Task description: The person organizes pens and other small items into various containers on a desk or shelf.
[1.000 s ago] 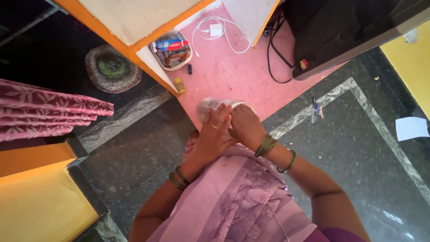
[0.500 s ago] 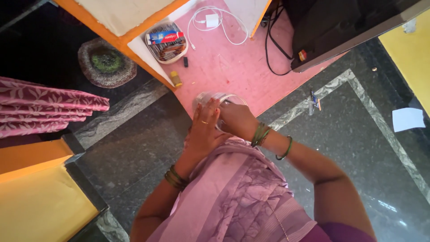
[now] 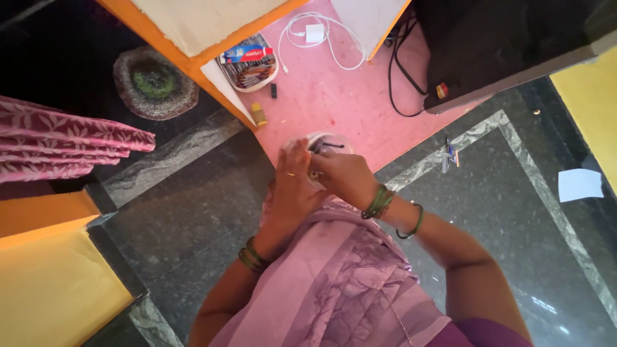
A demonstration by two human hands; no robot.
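Things on a shelf, hands at its near corner

A jar point(image 3: 324, 146) stands at the near corner of the shelf point(image 3: 347, 106), with the left hand point(image 3: 292, 186) on its left side and the right hand point(image 3: 344, 177) over its near rim. Behind it, near the left edge, lies a small bottle point(image 3: 258, 115), and a tray point(image 3: 249, 63) sits farther back. A charger with its cable point(image 3: 318, 35) lies at the back edge, right of the tray. A television point(image 3: 501, 45) stands at the right edge.

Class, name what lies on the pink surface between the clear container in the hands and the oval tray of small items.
Head view: a small yellow bottle and a small black piece.
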